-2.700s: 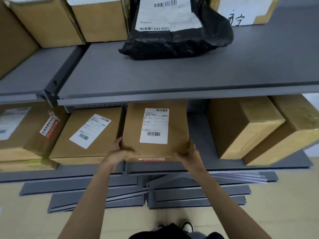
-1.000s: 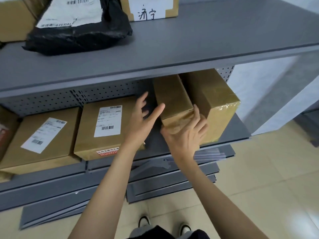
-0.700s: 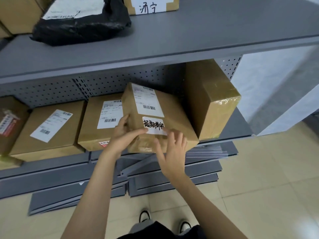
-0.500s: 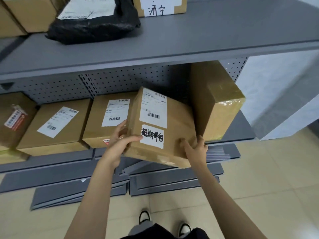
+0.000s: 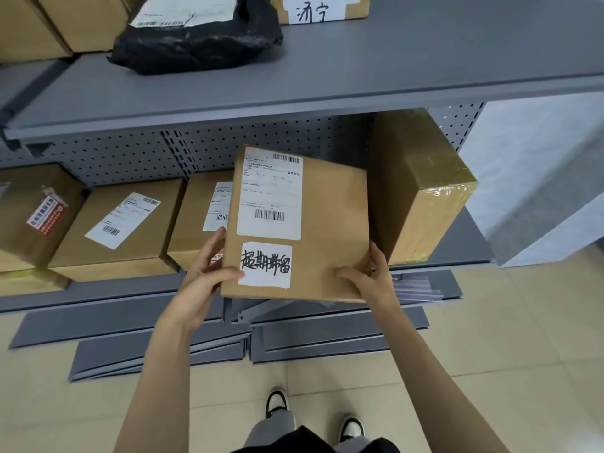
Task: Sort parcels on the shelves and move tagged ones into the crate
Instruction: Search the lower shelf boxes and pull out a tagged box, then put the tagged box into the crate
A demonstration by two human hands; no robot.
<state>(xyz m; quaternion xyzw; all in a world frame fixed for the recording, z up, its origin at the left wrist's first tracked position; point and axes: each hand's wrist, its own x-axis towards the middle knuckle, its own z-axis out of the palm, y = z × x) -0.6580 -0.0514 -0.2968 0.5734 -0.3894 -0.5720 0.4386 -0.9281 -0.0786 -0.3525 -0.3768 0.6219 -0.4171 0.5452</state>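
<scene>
Tagged parcel (image 5: pixel 323 223): a flat brown box held in front of the lower shelf (image 5: pixel 464 243), broad face toward the camera, clear of the boxes behind it.
Labels: a printed shipping label (image 5: pixel 269 194) above a handwritten tag (image 5: pixel 265 264); the small print is too fine to read.
Left hand (image 5: pixel 209 273): grip pinching the box's lower left edge, thumb on the front face, fingers along the side.
Right hand (image 5: pixel 372 276): grip pinching the lower right corner, thumb on the front, the other fingers mostly hidden behind the box.
Neighbouring box (image 5: pixel 196 220): on the lower shelf, its right part covered by the held parcel.
Tall box (image 5: pixel 421 188): stands just right of the parcel.
Upper shelf (image 5: pixel 392 67): a black bag (image 5: pixel 196 44) and a lettered box (image 5: pixel 320 8), both cut off by the top edge.
Crate: out of view.
</scene>
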